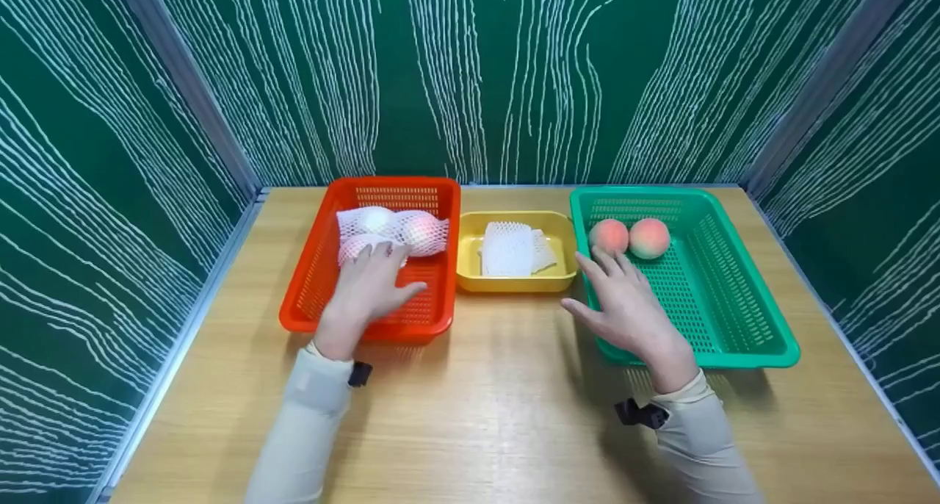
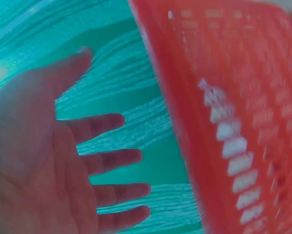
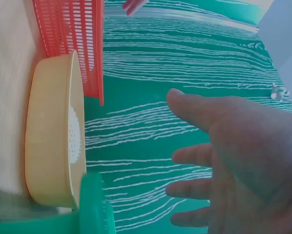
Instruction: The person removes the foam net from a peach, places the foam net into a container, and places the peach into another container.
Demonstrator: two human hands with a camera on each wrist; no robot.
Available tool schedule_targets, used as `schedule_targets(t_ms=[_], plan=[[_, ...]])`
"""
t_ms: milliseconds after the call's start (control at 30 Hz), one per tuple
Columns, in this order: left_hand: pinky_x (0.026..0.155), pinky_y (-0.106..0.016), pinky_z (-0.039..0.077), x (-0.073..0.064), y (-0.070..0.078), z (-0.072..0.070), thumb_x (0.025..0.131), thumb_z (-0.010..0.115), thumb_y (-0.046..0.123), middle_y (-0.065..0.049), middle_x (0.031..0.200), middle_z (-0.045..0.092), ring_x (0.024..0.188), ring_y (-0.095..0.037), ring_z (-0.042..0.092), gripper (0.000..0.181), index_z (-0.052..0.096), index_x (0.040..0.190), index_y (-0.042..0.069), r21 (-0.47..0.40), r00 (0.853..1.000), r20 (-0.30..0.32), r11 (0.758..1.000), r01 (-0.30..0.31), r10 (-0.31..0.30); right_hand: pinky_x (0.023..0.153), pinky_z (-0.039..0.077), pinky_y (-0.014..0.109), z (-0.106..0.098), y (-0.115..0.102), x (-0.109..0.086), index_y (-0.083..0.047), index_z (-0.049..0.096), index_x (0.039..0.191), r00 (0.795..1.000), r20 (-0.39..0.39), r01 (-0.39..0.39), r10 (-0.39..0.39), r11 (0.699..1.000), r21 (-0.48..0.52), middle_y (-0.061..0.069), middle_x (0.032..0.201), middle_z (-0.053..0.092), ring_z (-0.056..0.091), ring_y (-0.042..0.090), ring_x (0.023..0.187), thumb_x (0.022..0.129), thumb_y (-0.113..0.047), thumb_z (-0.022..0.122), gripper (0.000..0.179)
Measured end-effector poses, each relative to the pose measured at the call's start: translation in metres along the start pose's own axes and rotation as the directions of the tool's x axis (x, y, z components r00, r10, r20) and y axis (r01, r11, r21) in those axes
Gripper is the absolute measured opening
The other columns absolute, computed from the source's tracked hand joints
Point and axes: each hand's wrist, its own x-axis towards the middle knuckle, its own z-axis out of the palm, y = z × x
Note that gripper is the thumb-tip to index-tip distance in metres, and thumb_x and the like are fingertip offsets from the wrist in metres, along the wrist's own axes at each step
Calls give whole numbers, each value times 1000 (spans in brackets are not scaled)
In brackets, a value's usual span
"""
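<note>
My left hand (image 1: pixel 373 283) hovers over the red basket (image 1: pixel 301 309), fingers spread and palm bare in the left wrist view. Beneath and beyond its fingertips lie several peaches (image 1: pixel 421 229) sleeved in white foam netting. Over the left rim of the green basket (image 1: pixel 756 298), my right hand (image 1: pixel 624 302) has its fingers extended, with nothing in its palm in the right wrist view. Its fingertips overlap the lower edge of one bare peach (image 1: pixel 609 236) in the head view. A second bare peach (image 1: pixel 649 238) sits beside that one.
Between the baskets stands a yellow bin (image 1: pixel 518 283) with white foam net sleeves (image 1: pixel 507 249) in it. All three containers are on a wooden table (image 1: pixel 499 416). Green panels with white wavy lines (image 1: pixel 499 78) enclose the back and sides.
</note>
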Motion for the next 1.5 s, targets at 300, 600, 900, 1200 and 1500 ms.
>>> schedule_targets(t_ms=[300,600,900,1200,1500], plan=[[103,-60,34,25,-28,-14,82,74,45,-13,141,46,119,-33,46,76,43,146,17,-3,995,91,999,42,-41,106,23,63,6,-13,-2,-3,42,145,998,14,60,-60,998,10,25,147,38,29,47,136,92,-45,63,70],[105,-54,35,51,-55,-19,76,81,40,-4,139,48,115,-27,46,85,40,148,20,-118,976,209,989,90,-63,106,30,58,15,-31,1,-6,47,142,992,27,122,-123,992,34,22,141,46,39,40,131,93,-44,63,64],[106,-58,31,64,-73,-15,72,86,34,-4,139,48,113,-28,46,92,37,150,26,-140,959,263,980,145,-104,93,48,40,56,-67,17,-11,66,123,921,-109,384,-375,920,73,7,120,65,60,23,109,92,-35,67,40],[106,-58,31,77,-80,-15,71,87,26,-3,137,47,114,-29,45,93,37,150,27,-161,938,317,967,198,-139,94,48,42,103,-106,38,-14,63,129,824,-103,564,-558,824,52,12,132,58,58,27,116,90,-26,71,42],[107,-57,30,84,-93,-11,74,85,23,-4,139,46,117,-31,42,89,38,149,25,-181,921,353,953,243,-168,85,52,35,123,-120,44,-15,70,119,737,-188,647,-649,758,-79,3,114,69,65,20,103,91,-15,68,28]])
